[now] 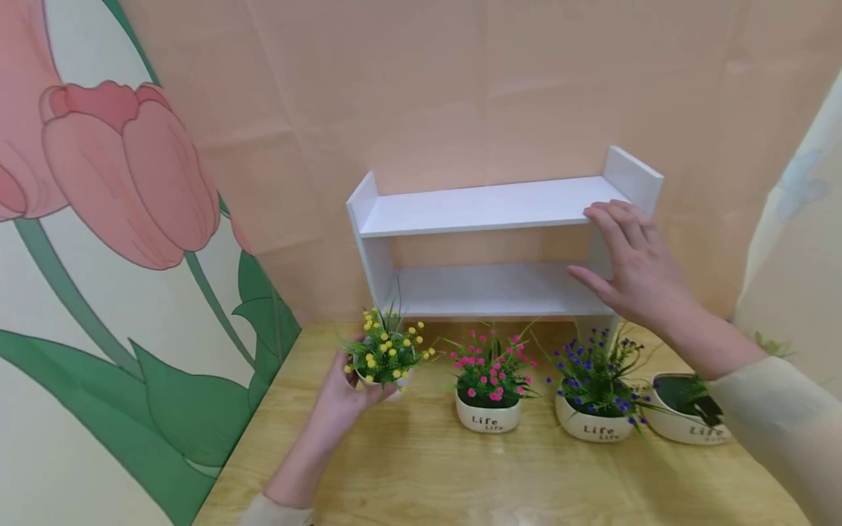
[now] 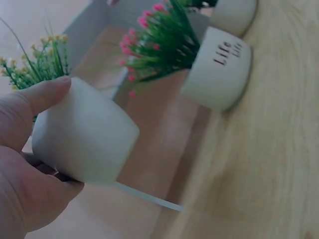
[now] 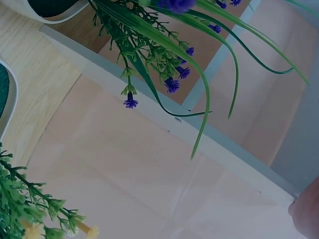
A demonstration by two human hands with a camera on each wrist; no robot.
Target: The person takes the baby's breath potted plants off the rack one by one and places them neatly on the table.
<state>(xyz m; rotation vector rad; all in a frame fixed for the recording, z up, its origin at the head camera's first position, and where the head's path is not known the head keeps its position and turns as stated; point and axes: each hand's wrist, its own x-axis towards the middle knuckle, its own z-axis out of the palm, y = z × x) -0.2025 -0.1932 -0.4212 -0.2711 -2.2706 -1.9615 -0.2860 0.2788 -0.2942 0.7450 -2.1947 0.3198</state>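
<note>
My left hand [image 1: 349, 398] grips a white pot [image 2: 84, 134] of small yellow flowers [image 1: 388, 347], its thumb on one side and fingers on the other. In the left wrist view the pot is held off the wooden table. My right hand [image 1: 634, 256] reaches to the right end of a white two-tier shelf [image 1: 487, 208], fingers extended at the upper board's front edge and thumb apart. A fingertip [image 3: 306, 214] shows against the shelf's side panel [image 3: 229, 144] in the right wrist view. Whether the palm touches the shelf is hidden.
Along the wooden table [image 1: 447, 482] stand a pink-flowered pot [image 1: 488, 418], a purple-flowered pot [image 1: 595, 425] and another white pot [image 1: 684, 427], partly behind my right arm. Behind the shelf hangs a peach backdrop [image 1: 460, 88]; a tulip-printed panel [image 1: 125, 292] borders the left.
</note>
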